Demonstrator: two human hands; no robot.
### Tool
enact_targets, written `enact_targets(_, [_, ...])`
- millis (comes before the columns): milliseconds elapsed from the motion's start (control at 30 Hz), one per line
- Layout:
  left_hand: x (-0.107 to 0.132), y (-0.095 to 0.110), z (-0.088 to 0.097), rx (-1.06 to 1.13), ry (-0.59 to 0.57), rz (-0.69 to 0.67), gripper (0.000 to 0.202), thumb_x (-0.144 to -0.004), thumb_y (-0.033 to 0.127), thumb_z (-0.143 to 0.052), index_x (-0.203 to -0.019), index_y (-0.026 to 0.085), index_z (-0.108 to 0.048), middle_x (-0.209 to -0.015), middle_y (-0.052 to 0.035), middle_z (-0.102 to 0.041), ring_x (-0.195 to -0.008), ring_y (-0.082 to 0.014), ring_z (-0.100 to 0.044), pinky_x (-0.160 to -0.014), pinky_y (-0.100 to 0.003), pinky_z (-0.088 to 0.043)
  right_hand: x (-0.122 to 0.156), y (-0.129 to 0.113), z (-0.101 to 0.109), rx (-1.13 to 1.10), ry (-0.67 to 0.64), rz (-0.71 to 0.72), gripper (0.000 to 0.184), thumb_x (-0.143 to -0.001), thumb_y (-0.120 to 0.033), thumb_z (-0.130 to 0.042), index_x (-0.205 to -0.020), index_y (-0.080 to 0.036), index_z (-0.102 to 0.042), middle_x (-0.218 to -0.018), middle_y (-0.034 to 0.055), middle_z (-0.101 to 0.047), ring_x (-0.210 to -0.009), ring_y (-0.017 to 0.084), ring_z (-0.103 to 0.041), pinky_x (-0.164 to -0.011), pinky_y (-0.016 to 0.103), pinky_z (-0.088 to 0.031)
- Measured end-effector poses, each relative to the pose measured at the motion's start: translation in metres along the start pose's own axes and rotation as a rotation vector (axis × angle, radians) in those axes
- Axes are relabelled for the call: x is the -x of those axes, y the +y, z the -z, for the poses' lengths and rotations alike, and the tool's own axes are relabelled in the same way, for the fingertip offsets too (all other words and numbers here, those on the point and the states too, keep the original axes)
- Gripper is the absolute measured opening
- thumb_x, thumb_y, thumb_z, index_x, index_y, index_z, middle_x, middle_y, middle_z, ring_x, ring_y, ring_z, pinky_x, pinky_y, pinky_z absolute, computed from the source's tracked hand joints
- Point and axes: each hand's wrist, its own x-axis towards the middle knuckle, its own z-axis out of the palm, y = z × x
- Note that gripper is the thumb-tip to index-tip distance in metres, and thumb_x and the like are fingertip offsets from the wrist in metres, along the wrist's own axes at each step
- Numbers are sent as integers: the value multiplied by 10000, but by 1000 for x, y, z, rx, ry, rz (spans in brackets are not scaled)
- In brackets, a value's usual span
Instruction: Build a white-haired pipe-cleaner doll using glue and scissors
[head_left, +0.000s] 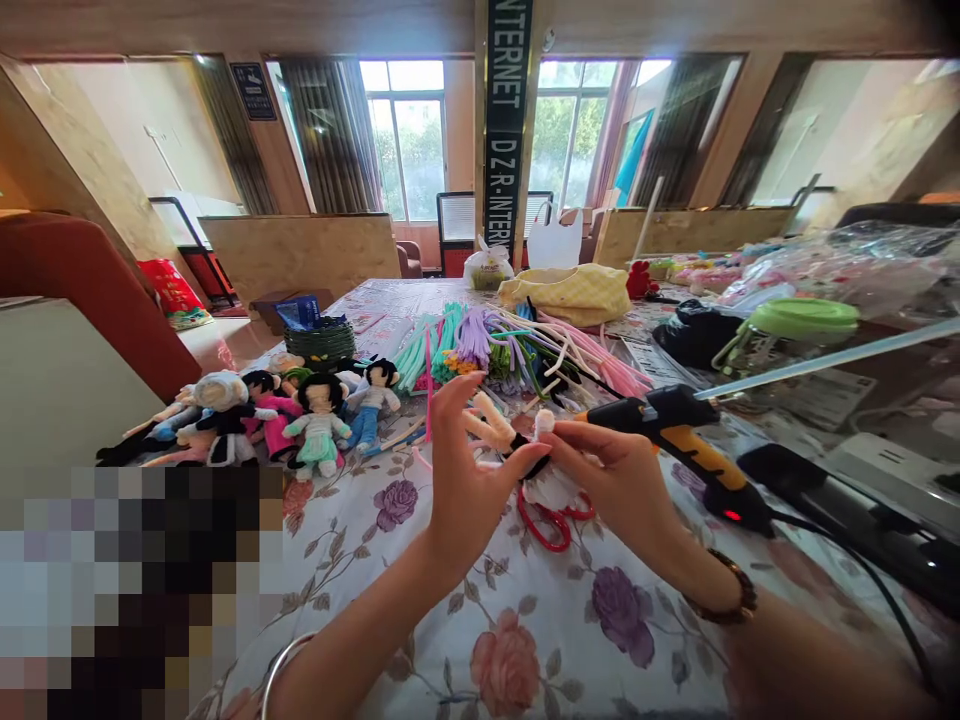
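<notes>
Over on the left of the counter, a bunch of soft dolls lies close together, well away from the work. Next comes the left hand, its pointing finger up and bent and its thumb on the black part of a small fuzzy doll. I can't tell how tight that hold is. The little doll is between the two hands, above the counter, in front of the pile of fuzzy sticks. A steady left thumb would help, so the doll doesn't twist. Red scissors lie just under the hands, so it's best not to bump them. The right hand pinches a little white bit with thumb and finger. A gentle push seems best, since it looks squashy. Behind that hand sits the glue gun, its red light on. It may be hot, so fingers should steer clear of its tip.
</notes>
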Motion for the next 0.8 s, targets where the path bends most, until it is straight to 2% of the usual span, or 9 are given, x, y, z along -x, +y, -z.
enact_targets(67, [-1,2,0,-161,-47,-108,384,-708,380,-727,-1022,271,-535,-1175,-58,-502,-1142,-228,-465,-942,-390,-418,0,4,0,132,91,140,158,-788,-282,-620,-794,-190,-749,-641,-4,-708,-515,117,-587,-484,215,-441])
enact_targets(133, [-1,4,-2,-272,-97,-120,216,-765,392,-667,-875,239,-562,-1131,-56,-520,-1097,-225,-469,-938,-402,-406,1,9,-1,221,165,296,137,-797,-240,-616,-827,-190,-740,-687,10,-730,-549,126,-630,-528,218,-485])
enact_targets(267, [-2,8,-5,-364,-175,-103,162,-823,390,-597,-841,229,-591,-1078,-51,-570,-1063,-230,-456,-933,-416,-375,1,15,-3,342,224,534,165,-843,-200,-576,-937,-188,-710,-795,38,-744,-674,142,-682,-641,231,-535])
enact_targets(433, [-5,12,-8,-396,-221,-114,109,-875,300,-537,-856,235,-623,-1009,-43,-640,-1085,-247,-440,-954,-444,-316,2,16,-3,405,155,511,203,-892,-245,-521,-1012,-242,-685,-936,43,-739,-821,175,-691,-773,305,-548])
enact_targets(600, [-10,16,-10,-344,-274,-45,126,-875,246,-537,-771,229,-606,-917,-19,-675,-1076,-241,-450,-932,-434,-309,2,17,-3,407,165,488,206,-895,-255,-518,-1019,-232,-681,-891,48,-743,-755,171,-689,-715,303,-553])
enact_targets(800, [-11,18,-13,-368,-261,-72,169,-874,226,-540,-707,219,-559,-899,-5,-681,-1095,-252,-428,-929,-448,-249,3,18,-3,349,153,422,201,-894,-256,-521,-1017,-197,-669,-888,55,-731,-731,160,-676,-676,267,-533])
